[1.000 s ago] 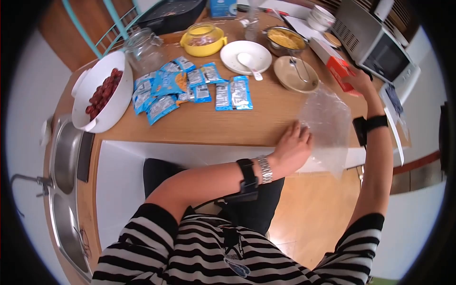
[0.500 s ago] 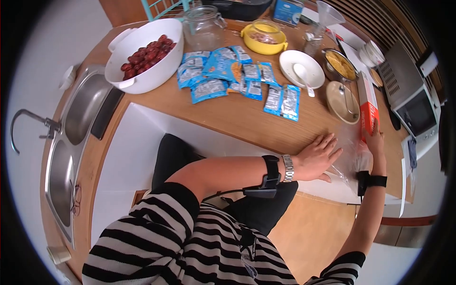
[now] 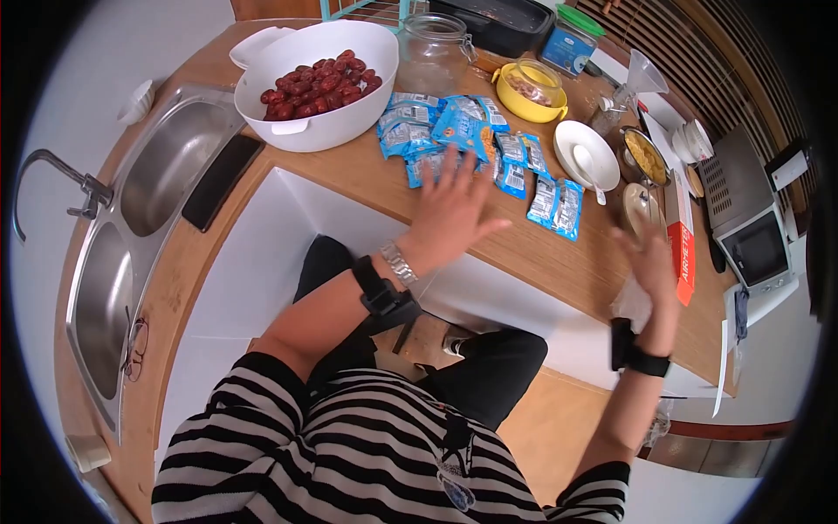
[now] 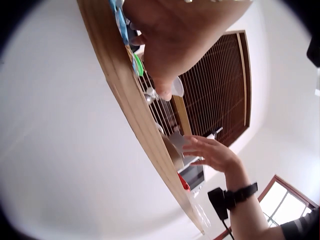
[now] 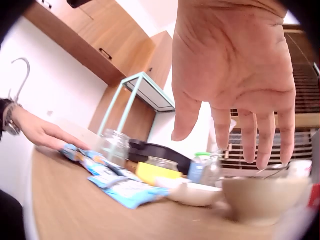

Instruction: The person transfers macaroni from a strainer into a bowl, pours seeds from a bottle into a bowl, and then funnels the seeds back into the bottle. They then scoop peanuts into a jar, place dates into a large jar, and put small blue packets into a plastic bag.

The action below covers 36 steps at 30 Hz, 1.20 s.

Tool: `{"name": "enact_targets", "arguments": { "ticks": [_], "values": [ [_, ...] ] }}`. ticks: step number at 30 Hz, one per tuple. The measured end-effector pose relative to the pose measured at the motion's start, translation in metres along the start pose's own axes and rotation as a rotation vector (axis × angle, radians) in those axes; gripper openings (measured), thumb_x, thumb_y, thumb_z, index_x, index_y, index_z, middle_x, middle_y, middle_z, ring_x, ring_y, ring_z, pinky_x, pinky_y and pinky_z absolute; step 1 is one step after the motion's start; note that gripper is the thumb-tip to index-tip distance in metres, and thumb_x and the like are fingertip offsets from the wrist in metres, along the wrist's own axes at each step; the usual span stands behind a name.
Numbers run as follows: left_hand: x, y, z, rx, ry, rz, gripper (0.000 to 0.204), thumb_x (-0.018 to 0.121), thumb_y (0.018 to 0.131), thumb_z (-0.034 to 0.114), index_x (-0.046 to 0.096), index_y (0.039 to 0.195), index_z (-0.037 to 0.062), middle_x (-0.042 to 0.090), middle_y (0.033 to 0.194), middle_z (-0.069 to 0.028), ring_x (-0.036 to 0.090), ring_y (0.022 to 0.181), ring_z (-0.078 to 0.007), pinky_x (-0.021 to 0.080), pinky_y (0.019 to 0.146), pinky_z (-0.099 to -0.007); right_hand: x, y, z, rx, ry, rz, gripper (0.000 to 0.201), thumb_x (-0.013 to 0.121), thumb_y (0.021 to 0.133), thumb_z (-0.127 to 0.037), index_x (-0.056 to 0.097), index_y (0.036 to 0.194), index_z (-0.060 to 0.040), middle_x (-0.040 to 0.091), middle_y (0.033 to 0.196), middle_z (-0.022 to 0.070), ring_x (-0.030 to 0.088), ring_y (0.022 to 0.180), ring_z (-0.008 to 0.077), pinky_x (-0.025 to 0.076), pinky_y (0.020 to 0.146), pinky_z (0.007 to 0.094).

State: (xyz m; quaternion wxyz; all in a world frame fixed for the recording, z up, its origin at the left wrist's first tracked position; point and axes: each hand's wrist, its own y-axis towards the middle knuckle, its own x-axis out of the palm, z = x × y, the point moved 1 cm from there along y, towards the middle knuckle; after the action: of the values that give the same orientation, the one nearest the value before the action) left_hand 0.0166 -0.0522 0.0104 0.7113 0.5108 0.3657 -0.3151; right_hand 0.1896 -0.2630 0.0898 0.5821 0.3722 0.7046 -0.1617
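Observation:
My left hand [image 3: 449,214], fingers spread, reaches over the near edge of the pile of blue snack packets [image 3: 463,122]; its fingertips overlap the packets in the head view. Nothing is held in it. My right hand [image 3: 650,266] hovers near the beige bowl [image 3: 640,205] with fingers extended and an empty palm, as the right wrist view shows. Beside it lies the long red and white box [image 3: 681,253]. A clear plastic bag [image 3: 630,304] shows partly behind the right hand. Two joined packets [image 3: 556,207] lie apart from the pile.
A white pot [image 3: 319,131] of red dates stands at the left, near the sink [image 3: 161,188]. Behind the packets are a glass jar [image 3: 432,57] and a yellow bowl [image 3: 530,98]. A white plate [image 3: 585,144] with a spoon and the microwave [image 3: 755,244] are to the right.
My left hand has left the plastic bag and moved left to the blue packets. My right hand has let go of the red box. The head view has turned left.

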Motion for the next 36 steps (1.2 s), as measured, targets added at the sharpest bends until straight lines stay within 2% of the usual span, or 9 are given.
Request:
{"name": "enact_targets", "arguments": {
  "ticks": [2,4,10,13,16,23,28,29,36],
  "values": [
    [-0.002,-0.007,-0.020,-0.114,0.053,0.044,0.067,0.047,0.075,0.050,0.034,0.122,0.0030,0.024,0.128,-0.0227,0.015,0.121,-0.0398,0.011,0.091,-0.0603,0.034,-0.002,-0.027,-0.144,-0.077,0.009,0.055,0.057,0.074,-0.031,0.041,0.116,0.0002,0.044,0.111,0.0258,0.042,0.106,0.0375,0.035,0.088,0.0377],
    [-0.005,-0.012,-0.036,-0.184,0.130,0.092,0.068,0.048,0.074,0.051,0.032,0.123,0.0051,0.021,0.129,-0.0223,0.014,0.120,-0.0432,0.012,0.088,-0.0636,0.066,-0.006,-0.053,-0.039,-0.093,0.128,0.060,0.056,0.074,-0.037,0.037,0.120,-0.0058,0.032,0.122,0.0260,0.027,0.116,0.0391,0.029,0.090,0.0484],
    [-0.016,-0.009,-0.056,-0.352,0.042,0.100,0.075,0.053,0.068,0.056,0.033,0.123,0.0103,0.019,0.127,-0.0273,0.010,0.116,-0.0514,0.016,0.087,-0.0630,0.111,0.002,-0.084,0.028,-0.055,0.163,0.058,0.053,0.075,-0.042,0.038,0.121,-0.0108,0.029,0.125,0.0247,0.025,0.115,0.0439,0.026,0.089,0.0531],
    [-0.008,-0.003,-0.075,-0.280,0.028,0.005,0.080,0.052,0.066,0.060,0.030,0.125,0.0110,0.013,0.126,-0.0333,0.012,0.114,-0.0542,0.024,0.086,-0.0592,0.121,0.009,-0.082,-0.047,-0.090,0.245,0.057,0.052,0.076,-0.043,0.038,0.121,-0.0123,0.029,0.125,0.0247,0.025,0.114,0.0454,0.026,0.090,0.0520],
    [-0.001,0.000,-0.078,-0.201,-0.022,-0.043,0.084,0.053,0.061,0.064,0.031,0.125,0.0137,0.012,0.125,-0.0353,0.012,0.112,-0.0573,0.017,0.090,-0.0587,0.122,0.009,-0.084,-0.105,-0.076,0.281,0.057,0.051,0.076,-0.043,0.037,0.122,-0.0124,0.030,0.124,0.0247,0.025,0.115,0.0446,0.026,0.091,0.0509],
    [0.000,0.007,-0.064,-0.094,-0.061,-0.086,0.083,0.050,0.063,0.065,0.030,0.125,0.0124,0.013,0.125,-0.0346,0.017,0.110,-0.0570,0.017,0.091,-0.0569,0.121,0.007,-0.083,-0.036,-0.016,0.329,0.058,0.052,0.076,-0.044,0.038,0.121,-0.0097,0.031,0.123,0.0262,0.025,0.116,0.0417,0.023,0.092,0.0495],
    [-0.015,0.027,-0.093,-0.177,-0.484,-0.038,0.087,0.049,0.065,0.063,0.028,0.125,0.0037,0.020,0.123,-0.0351,0.022,0.113,-0.0512,0.019,0.091,-0.0556,0.120,0.006,-0.080,-0.014,0.026,0.335,0.061,0.053,0.075,-0.044,0.037,0.122,-0.0080,0.030,0.122,0.0276,0.025,0.117,0.0400,0.021,0.093,0.0500],
    [-0.032,0.033,-0.090,-0.245,-0.132,-0.107,0.088,0.053,0.065,0.060,0.027,0.123,-0.0007,0.023,0.125,-0.0308,0.026,0.115,-0.0421,0.028,0.093,-0.0414,0.119,0.006,-0.080,-0.009,0.040,0.334,0.062,0.053,0.074,-0.045,0.037,0.122,-0.0076,0.030,0.123,0.0274,0.024,0.117,0.0397,0.021,0.093,0.0507],
    [0.001,0.046,-0.103,-0.277,-0.195,-0.318,0.099,0.045,0.063,0.070,0.021,0.126,-0.0031,0.016,0.125,-0.0354,0.013,0.119,-0.0474,0.018,0.095,-0.0498,0.115,0.004,-0.087,-0.023,-0.004,0.315,0.070,0.058,0.069,-0.049,0.035,0.123,-0.0110,0.028,0.124,0.0269,0.023,0.118,0.0394,0.020,0.092,0.0527]
  ]
}}
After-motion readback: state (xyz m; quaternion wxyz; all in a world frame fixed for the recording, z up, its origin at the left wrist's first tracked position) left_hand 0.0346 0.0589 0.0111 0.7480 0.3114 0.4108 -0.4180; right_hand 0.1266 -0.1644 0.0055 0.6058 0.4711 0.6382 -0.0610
